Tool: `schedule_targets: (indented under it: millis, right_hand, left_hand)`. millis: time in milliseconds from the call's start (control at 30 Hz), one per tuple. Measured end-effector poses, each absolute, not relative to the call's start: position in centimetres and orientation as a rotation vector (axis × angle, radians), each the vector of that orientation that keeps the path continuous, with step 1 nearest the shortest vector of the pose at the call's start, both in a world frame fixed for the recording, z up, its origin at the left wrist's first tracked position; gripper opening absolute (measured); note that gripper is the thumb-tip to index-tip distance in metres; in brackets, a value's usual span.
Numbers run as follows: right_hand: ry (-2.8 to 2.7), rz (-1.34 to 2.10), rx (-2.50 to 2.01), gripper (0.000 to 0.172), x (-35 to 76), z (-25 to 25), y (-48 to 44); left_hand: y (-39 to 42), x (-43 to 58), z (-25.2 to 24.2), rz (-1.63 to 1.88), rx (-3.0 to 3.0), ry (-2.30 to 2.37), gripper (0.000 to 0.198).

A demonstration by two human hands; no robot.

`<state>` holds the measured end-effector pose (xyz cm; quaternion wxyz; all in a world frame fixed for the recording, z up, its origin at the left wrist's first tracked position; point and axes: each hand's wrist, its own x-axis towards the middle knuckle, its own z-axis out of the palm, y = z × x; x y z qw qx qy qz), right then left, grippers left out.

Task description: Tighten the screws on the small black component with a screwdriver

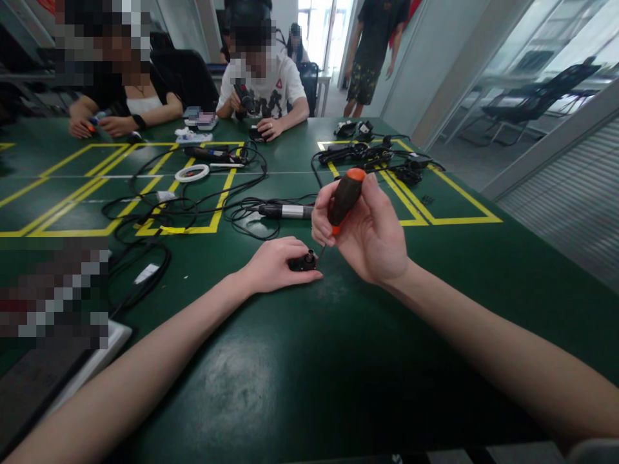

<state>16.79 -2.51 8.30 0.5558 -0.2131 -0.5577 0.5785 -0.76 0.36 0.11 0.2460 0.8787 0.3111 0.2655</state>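
My right hand [372, 238] is closed around the black and orange handle of a screwdriver [346, 198], which it holds tilted above the table. The thin shaft points down toward a small black part [304, 263] with a short metal cylinder standing up from it. Whether the tip touches that part I cannot tell. My left hand [275, 265] grips the black part against the green tabletop, thumb on the near side and fingers on the far side. Fingers hide some of the part.
Beyond my hands lie a black and silver electric screwdriver [285, 211], tangled black cables [159, 206] and a white ring [192, 173]. More black devices [358, 153] rest at the back right. Two people sit across the green table [271, 361]. A white-edged tray [113, 341] is at left.
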Motion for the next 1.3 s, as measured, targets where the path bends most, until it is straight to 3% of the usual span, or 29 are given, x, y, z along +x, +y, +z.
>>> schedule_targets:
  millis: [200, 433, 567, 700, 967, 1300]
  right_hand:
    - [-1.316, 1.377, -0.478, 0.061, 16.81, 8.18, -2.46]
    - [-1.324, 1.391, -0.492, 0.061, 16.81, 8.38, -2.49]
    - [-1.32, 1.368, -0.49, 0.054, 16.67, 8.36, -2.59]
    - [-1.288, 1.357, -0.517, 0.044, 16.51, 8.27, -2.68]
    - [-1.31, 1.424, -0.537, 0.061, 16.75, 8.77, -2.8]
    - [-1.265, 1.441, -0.469, 0.053, 16.83, 8.65, -2.84]
  left_hand:
    - [0.4, -0.59, 0.39, 0.686, 2.258, 0.748, 0.024]
    - [0.28, -0.44, -0.02, 0.67, 2.357, 0.825, 0.03]
    - [0.24, -0.32, -0.31, 0.682, 2.416, 0.856, 0.034]
    - [0.21, -0.18, -0.29, 0.649, 2.381, 0.838, 0.025]
    - [0.08, 0.03, -0.08, 0.574, 2.31, 0.881, 0.024]
    - [0.3, 0.25, -0.13, 0.469, 2.4, 0.928, 0.032]
